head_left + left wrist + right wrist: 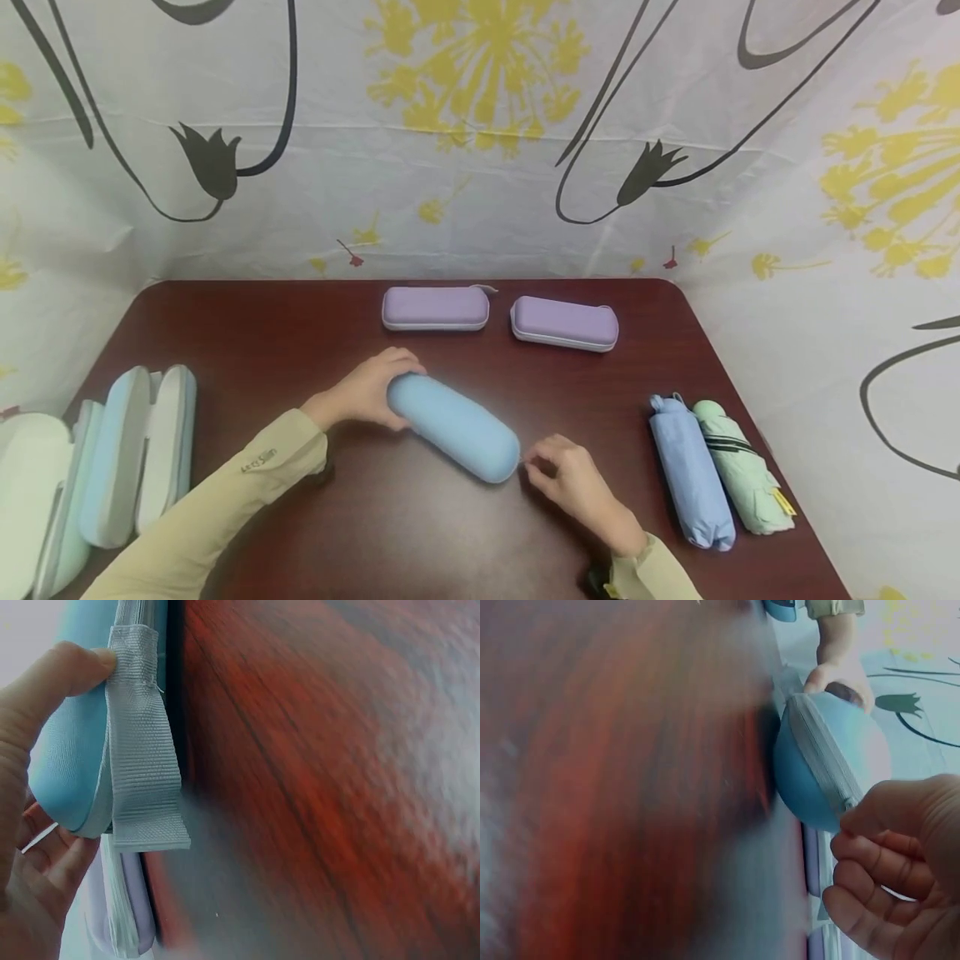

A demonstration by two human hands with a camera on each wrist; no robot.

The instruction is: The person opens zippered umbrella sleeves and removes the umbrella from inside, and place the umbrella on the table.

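Note:
A light blue zippered case [453, 427] lies slantwise on the table in front of me. My left hand [372, 388] grips its far left end, thumb on the near side and fingers round the back. In the left wrist view, a grey fabric tab [146, 750] sticks out from that end beside the thumb. My right hand [572, 483] is at the opposite end. Thumb and index finger there pinch the zipper pull [847, 804], mostly hidden by the fingertips. The grey zipper [821, 746] looks closed along the stretch visible in the right wrist view.
Two purple zippered cases [435, 308] lie along the table's back edge. On the right are a folded blue umbrella [692, 471] and a folded green umbrella [742, 467]. Blue-and-grey cases [138, 458] and a pale green case [33, 500] stand at the left, apparently opened out.

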